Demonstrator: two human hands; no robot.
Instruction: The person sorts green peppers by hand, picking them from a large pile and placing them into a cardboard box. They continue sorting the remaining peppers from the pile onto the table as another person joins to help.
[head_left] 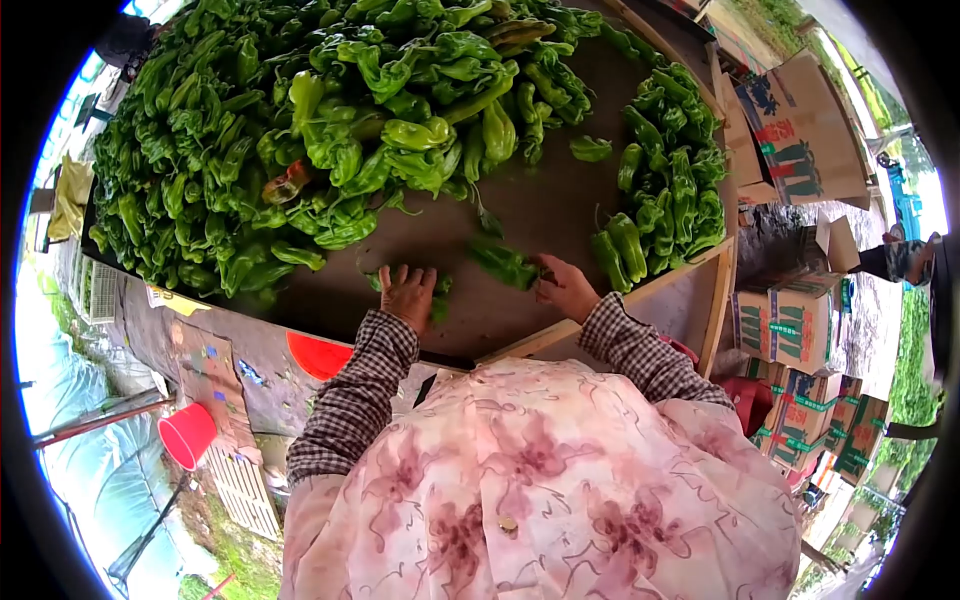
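My right hand (565,288) pinches one end of a green pepper (503,264) just above the brown table surface (545,200). The pepper points to the left, slightly blurred. To its left, my left hand (406,297) is closed over another green pepper (441,290), whose parts show on either side of the fingers; the palm side is hidden. A large heap of green peppers (220,150) fills the table's left and back. A smaller, neater pile of green peppers (675,180) lies at the right. One reddish pepper (287,184) shows in the large heap.
A wooden rim (560,335) edges the table near me and on the right. Printed cardboard boxes (790,325) stand to the right. A red bucket (187,436) and a red basin (318,354) are on the left, below the table. Another person's arm (895,262) shows at far right.
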